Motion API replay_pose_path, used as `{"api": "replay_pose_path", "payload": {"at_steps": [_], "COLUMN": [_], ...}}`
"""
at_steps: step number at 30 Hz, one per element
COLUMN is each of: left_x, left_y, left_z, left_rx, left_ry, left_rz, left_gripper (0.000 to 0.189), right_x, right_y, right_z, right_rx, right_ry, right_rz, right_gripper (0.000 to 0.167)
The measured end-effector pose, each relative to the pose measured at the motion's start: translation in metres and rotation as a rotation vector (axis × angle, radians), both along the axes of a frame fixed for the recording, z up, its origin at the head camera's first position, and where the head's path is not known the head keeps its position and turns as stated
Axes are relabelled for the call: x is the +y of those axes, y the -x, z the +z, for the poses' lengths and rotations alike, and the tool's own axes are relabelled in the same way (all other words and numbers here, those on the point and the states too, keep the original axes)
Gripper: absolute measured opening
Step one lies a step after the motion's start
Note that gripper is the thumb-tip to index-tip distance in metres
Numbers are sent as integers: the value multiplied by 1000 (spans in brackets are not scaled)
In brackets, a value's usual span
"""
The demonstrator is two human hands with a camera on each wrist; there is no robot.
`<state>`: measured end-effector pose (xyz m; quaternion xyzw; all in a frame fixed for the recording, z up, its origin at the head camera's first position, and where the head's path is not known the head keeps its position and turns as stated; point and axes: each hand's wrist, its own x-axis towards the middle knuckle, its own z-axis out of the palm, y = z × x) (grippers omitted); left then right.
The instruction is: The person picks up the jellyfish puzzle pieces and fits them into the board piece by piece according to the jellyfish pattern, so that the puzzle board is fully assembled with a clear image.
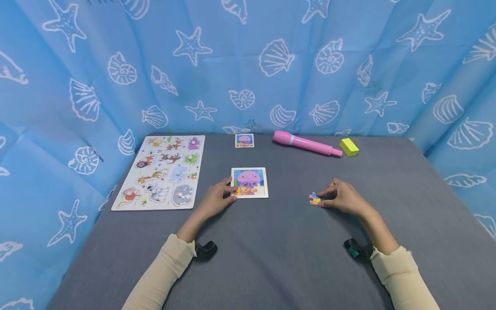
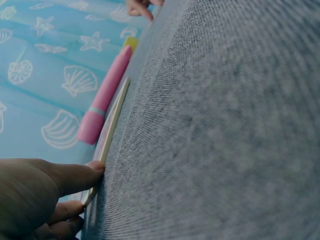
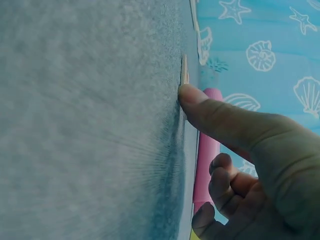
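Observation:
A small square jigsaw tray (image 1: 249, 196) with a pink jellyfish picture lies mid-table; the lower right of its picture is bare. At its left edge is my left hand (image 1: 217, 198), thumb at the near corner and fingers at the upper side, holding the tray. In the left wrist view the thumb (image 2: 80, 177) presses on the tray's edge (image 2: 115, 122). Off to the right, my right hand (image 1: 342, 198) pinches a small colourful jigsaw piece (image 1: 314, 198) between thumb and forefinger, low at the tabletop. The right wrist view shows only the piece's thin edge (image 3: 184, 70) beyond the thumb.
A small jellyfish picture card (image 1: 244, 141) lies behind the tray. At the back right are a pink marker-shaped stick (image 1: 308, 143) and a yellow block (image 1: 349, 147). A large animal puzzle board (image 1: 159, 172) lies on the left. A blue shell-print curtain (image 1: 248, 69) borders the grey table.

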<state>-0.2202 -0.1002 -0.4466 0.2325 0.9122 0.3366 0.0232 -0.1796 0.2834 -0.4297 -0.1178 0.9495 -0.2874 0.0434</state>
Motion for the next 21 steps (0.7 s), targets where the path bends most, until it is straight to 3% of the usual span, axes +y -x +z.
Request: {"api": "replay_pose_path", "payload": {"at_steps": [9,21], "left_x": [-2,0], "left_y": [2,1], "left_z": [0,-2], "left_rx": [5,-10], "left_ry": [-1,2], "left_rz": [0,12], "left_gripper": [38,37], "right_x": [-10,-89], "right_y": [15,51], "right_z": [3,8], "right_rx": [-22,46], "right_ry": [-19,53], "right_rz": [27,209], "right_gripper": [26,26]}}
